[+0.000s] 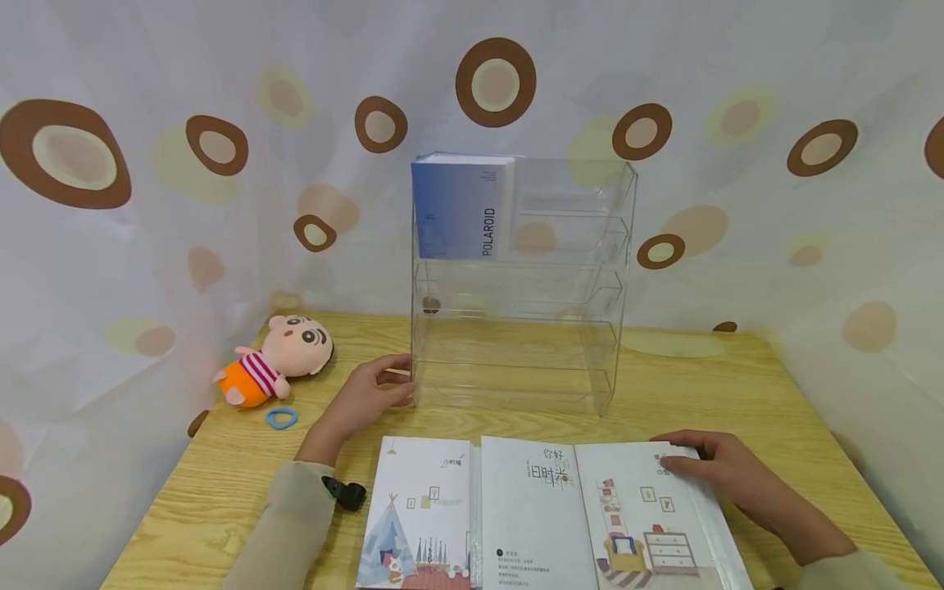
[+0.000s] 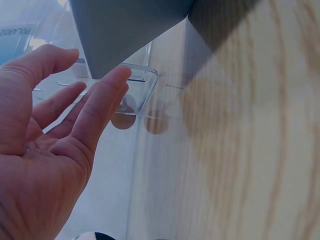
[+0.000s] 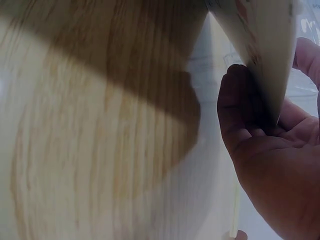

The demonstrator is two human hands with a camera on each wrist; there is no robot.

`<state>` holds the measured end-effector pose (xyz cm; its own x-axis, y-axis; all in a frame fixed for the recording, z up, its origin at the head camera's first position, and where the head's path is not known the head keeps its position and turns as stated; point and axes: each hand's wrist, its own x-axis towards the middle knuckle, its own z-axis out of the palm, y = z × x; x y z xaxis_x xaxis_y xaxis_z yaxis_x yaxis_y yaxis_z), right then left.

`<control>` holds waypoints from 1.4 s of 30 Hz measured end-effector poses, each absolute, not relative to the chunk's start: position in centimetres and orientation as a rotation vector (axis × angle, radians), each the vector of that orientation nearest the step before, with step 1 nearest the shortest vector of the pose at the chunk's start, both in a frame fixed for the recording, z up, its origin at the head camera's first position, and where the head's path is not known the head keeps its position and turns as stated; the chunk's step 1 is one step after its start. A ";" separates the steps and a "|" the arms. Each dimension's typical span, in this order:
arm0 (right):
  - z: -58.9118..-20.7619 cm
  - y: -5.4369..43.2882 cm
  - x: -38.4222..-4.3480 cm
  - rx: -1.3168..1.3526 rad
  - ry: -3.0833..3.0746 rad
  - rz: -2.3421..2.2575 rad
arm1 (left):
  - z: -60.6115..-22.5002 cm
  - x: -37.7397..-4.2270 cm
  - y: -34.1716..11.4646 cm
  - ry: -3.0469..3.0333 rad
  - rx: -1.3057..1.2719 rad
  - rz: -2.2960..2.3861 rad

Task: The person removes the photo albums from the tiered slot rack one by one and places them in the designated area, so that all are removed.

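Observation:
My left hand (image 1: 372, 387) is beside the lower left corner of a clear tiered rack (image 1: 516, 287), its fingertips right at the rack's side edge. In the left wrist view those fingers are loosely bent and apart, with nothing between them. My right hand (image 1: 726, 475) pinches the upper right corner of a white illustrated book (image 1: 642, 524), thumb on top and fingers underneath. The right wrist view shows the book's edge (image 3: 272, 75) between thumb and fingers. Left of it lies another white book (image 1: 416, 492) with a blue tent picture.
A blue book marked POLAROID (image 1: 460, 209) stands in the rack's top tier, at the left. On the table's left side lie a plush doll (image 1: 276, 360) and a blue ring (image 1: 282, 418). Behind the wooden table (image 1: 686, 393) hangs a spotted curtain (image 1: 774, 246).

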<state>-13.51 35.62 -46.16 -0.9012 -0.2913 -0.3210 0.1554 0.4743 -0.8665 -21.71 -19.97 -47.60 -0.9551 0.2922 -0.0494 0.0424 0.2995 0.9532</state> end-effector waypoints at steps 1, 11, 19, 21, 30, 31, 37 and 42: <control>-46.2 35.5 -13.5 -0.119 2.294 -1.415 | -47.6 -21.7 -20.0 2.349 0.308 1.716; -46.2 35.2 -13.8 -0.124 2.524 -1.157 | -47.4 -21.8 -19.9 2.335 0.308 1.723; -45.7 34.3 -13.6 -0.120 2.638 -1.016 | -47.3 -21.8 -19.8 2.333 0.330 1.712; -45.7 34.3 -13.6 -0.117 2.647 -0.986 | -47.3 -21.8 -19.8 2.338 0.330 1.706; -45.4 34.0 -13.5 -0.095 2.692 -0.884 | -47.1 -21.6 -19.9 2.341 0.334 1.712; -45.4 33.9 -13.4 -0.092 2.694 -0.880 | -47.1 -21.6 -19.9 2.341 0.334 1.712; -45.6 33.8 -13.2 -0.078 2.707 -0.885 | -47.2 -21.6 -19.9 2.342 0.329 1.713; -45.8 33.7 -12.9 -0.054 2.721 -0.901 | -47.3 -21.7 -19.9 2.343 0.335 1.717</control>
